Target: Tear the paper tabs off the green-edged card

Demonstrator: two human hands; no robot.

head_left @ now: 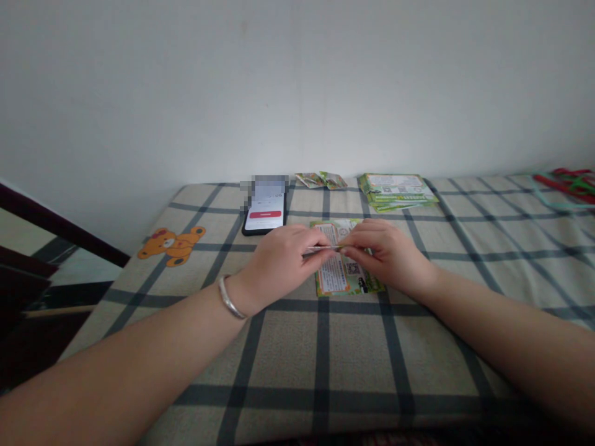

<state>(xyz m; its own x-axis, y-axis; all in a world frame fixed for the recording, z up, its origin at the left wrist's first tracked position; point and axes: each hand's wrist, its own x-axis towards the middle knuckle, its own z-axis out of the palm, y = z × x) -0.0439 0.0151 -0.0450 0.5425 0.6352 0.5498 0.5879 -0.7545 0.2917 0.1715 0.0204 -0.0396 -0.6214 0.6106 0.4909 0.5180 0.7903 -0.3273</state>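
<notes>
My left hand [294, 256], with a silver bangle at its wrist, pinches one end of a thin piece of paper [328, 248] between thumb and fingers. The other end is pinched by my right hand [383, 251], so the fingertips of both hands nearly meet. I see the paper almost edge-on, and my fingers cover most of it. Directly beneath the hands a green printed leaflet [333, 277] with a QR code lies flat on the checked cloth, partly hidden by them.
Behind my hands lie a phone [266, 217] with a lit screen, small folded green papers [333, 180] and a stack of green leaflets [403, 189]. A bear picture [171, 245] is on the checked cloth [279, 371] at left. Red and green items [574, 183] sit far right, by the wall.
</notes>
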